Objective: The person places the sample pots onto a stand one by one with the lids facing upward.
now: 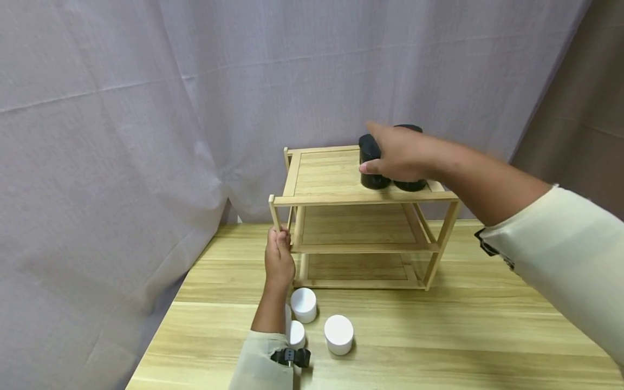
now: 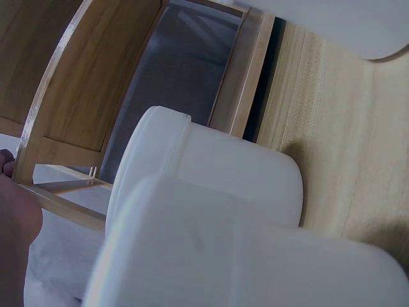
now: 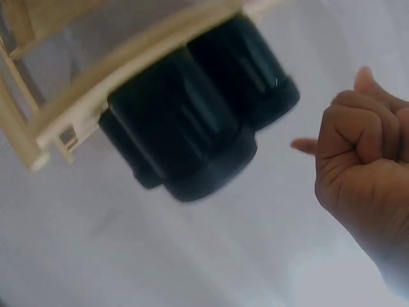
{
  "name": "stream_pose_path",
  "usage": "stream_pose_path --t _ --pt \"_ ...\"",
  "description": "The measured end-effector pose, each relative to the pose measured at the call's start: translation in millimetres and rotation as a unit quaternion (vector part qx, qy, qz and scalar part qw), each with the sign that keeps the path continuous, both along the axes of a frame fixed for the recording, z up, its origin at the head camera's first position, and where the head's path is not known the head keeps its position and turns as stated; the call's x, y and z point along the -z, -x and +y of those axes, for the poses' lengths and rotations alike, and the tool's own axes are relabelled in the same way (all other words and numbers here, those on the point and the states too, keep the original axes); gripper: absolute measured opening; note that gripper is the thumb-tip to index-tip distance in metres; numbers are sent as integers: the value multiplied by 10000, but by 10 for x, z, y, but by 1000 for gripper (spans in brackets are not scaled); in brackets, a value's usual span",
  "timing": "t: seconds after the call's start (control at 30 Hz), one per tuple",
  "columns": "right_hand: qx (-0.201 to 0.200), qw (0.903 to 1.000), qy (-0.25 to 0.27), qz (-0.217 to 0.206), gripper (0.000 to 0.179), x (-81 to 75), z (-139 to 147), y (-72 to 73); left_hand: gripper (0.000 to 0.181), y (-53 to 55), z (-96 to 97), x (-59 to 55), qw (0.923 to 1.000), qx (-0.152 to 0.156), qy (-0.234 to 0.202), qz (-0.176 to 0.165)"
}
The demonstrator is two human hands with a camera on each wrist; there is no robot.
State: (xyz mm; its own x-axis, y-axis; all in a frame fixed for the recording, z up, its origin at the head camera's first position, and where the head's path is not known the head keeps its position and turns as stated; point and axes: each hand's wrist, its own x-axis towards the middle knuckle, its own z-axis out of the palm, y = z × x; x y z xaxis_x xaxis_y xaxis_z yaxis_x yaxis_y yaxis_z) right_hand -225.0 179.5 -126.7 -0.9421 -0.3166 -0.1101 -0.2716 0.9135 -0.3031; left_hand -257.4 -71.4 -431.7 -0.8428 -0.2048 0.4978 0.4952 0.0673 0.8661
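Observation:
My left hand grips the front left post of a three-tier wooden rack; in the left wrist view part of that hand shows at the post. Above the rack's top shelf, my right hand is at the black lidded jars. One black jar and another black jar are partly hidden by it. In the right wrist view, the right hand is apart from the black jars, with thumb and one finger extended, the others bent, holding nothing.
White lidded jars stand on the wooden table before the rack: one near its left corner, one further forward, one beside my left forearm. A grey curtain hangs behind.

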Motion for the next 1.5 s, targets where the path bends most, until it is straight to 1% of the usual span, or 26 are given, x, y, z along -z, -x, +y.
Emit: stream_pose_path --t 0.17,0.27,0.33,0.4,0.5,0.67,0.7,0.8,0.93,1.0,1.07,1.17,1.2,1.3,1.37,1.5 --pt "-206 9985 426 275 98 179 -165 -148 33 11 -22 -5 9999 -57 40 79" --pt "-267 9950 825 495 98 273 -256 -246 33 18 -32 -8 9999 -89 52 77" --pt "-357 9916 1017 713 98 338 -307 -309 33 15 -32 -11 9999 -82 58 61" --pt "-513 9884 1163 836 99 409 -348 -377 33 7 -30 -6 9999 -88 91 20" --pt "-791 9842 1300 909 100 548 -408 -490 32 -10 -24 5 9999 -110 127 16" --pt "-1068 9800 1556 628 100 764 -493 -690 29 -5 -25 5 9997 -141 187 38" --pt "-1086 9793 1617 542 100 792 -507 -725 29 -4 -27 1 9997 -131 188 35" --pt "-1154 9762 1774 479 100 862 -543 -804 31 5 -32 3 9997 -116 186 66" --pt "-1197 9753 1819 372 99 964 -567 -874 38 23 -38 39 9993 -163 215 276" --pt "-1227 9750 1830 292 99 1035 -571 -903 43 30 -39 54 9984 -199 270 454" --pt "-1268 9738 1877 210 99 1127 -571 -925 47 29 -45 68 9979 -213 315 523" --pt "-1317 9722 1936 88 98 1272 -565 -957 46 23 -54 66 9980 -174 344 500" --pt "-1320 9719 1949 37 98 1318 -563 -969 45 21 -57 62 9985 -140 322 419" --pt "-1323 9702 2025 -114 96 1455 -556 -992 36 11 -62 46 9991 -105 304 285" --pt "-1336 9679 2119 -189 97 1544 -552 -993 32 10 -63 36 9993 -95 302 220" --pt "-1327 9653 2239 -229 96 1710 -542 -968 30 22 -69 33 9994 -97 308 149"
